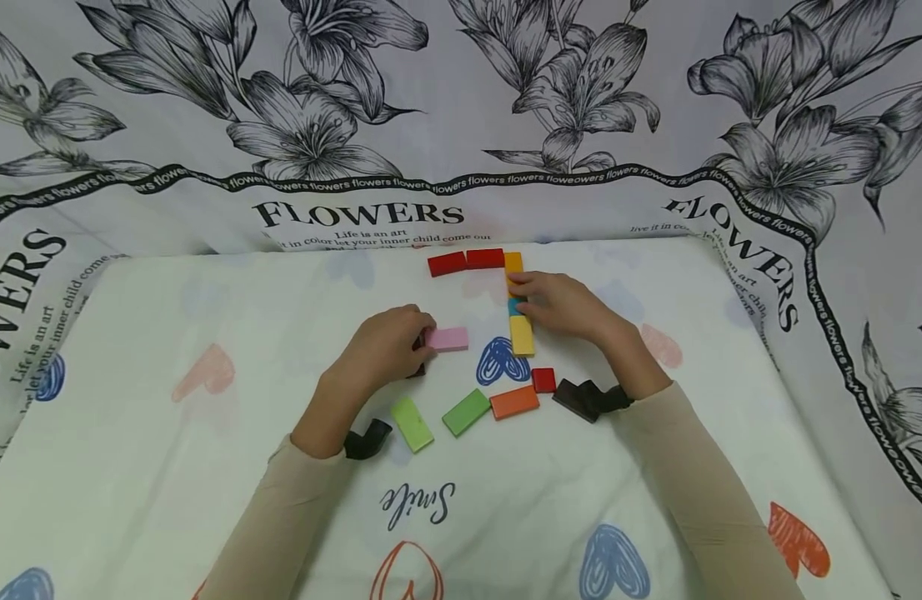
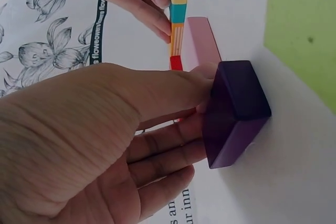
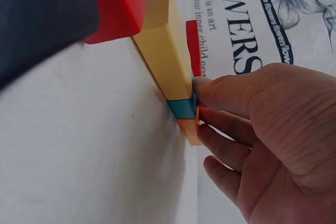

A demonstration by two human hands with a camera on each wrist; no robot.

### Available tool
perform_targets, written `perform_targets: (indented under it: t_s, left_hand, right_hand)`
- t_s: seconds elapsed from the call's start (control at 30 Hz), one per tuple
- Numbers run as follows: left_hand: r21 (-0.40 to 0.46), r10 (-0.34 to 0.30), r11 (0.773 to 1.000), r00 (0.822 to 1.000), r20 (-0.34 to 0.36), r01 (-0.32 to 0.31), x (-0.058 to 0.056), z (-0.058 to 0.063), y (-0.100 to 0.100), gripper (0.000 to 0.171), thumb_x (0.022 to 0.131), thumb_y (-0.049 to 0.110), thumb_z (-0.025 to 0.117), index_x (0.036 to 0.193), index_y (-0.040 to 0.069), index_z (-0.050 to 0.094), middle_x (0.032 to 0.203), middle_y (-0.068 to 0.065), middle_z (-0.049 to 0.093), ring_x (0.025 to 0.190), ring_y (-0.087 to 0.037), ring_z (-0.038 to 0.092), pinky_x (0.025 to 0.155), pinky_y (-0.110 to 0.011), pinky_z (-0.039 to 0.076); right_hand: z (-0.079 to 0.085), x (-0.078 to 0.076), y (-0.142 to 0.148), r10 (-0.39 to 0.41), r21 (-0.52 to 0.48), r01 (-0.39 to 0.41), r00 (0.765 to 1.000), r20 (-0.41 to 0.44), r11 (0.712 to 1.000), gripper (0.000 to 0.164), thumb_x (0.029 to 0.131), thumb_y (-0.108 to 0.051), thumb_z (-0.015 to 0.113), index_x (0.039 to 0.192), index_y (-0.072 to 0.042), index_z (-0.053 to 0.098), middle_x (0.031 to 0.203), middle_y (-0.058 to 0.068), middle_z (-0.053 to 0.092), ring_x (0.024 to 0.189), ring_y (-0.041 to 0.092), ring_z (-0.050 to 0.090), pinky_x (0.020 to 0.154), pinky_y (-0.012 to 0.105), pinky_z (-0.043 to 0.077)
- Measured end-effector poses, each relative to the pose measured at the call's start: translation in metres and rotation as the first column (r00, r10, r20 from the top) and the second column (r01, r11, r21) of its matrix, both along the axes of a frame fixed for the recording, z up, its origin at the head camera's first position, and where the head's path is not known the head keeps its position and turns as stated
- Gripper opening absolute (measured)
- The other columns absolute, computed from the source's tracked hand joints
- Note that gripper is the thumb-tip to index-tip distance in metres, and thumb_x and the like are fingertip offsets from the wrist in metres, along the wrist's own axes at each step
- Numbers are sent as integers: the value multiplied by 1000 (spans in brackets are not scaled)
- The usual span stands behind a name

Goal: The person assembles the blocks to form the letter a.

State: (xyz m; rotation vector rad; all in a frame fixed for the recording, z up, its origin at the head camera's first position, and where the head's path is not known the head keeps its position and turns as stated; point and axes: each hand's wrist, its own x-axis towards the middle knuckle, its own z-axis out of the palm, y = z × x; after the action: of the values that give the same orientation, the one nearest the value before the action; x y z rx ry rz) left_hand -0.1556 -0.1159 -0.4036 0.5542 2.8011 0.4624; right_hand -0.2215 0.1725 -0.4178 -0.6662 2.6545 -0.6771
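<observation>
gap between pink block (image 1: pixel 450 339) and yellow block (image 1: pixel 522 337), orange block (image 1: pixel 515 402) in front

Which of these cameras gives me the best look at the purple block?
The left wrist view: the purple block appears large there, several faces plain, held by the left hand. In the head view that hand hides most of it, leaving small dark bits. The right wrist view doesn't show it.
</observation>
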Motion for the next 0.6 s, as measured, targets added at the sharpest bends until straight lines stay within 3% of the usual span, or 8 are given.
perform_targets:
  t_s: [0.23, 0.6]
  left_hand:
    - [6, 29, 1000, 999, -24, -28, 6, -4, -5, 31, 95, 20, 78, 123, 7, 75, 95, -5, 69, 84, -20, 59, 78, -34, 52]
    - [19, 10, 1000, 997, -75, -8, 3, -3, 6, 17, 95, 15, 74, 109, 7, 78, 89, -6, 67, 78, -20, 57, 72, -33, 48]
  right_hand:
    - [-2, 3, -5, 34, -15, -35, 999, -26, 999, 45, 106, -21, 63, 148, -7, 60, 164, 7, 51, 157, 34, 41, 128, 55, 35]
    - [2, 1, 1, 22, 23, -22, 999, -31, 1000, 45, 106, -22, 64, 148, -7, 60, 164, 8, 51, 157, 36, 41, 128, 57, 35]
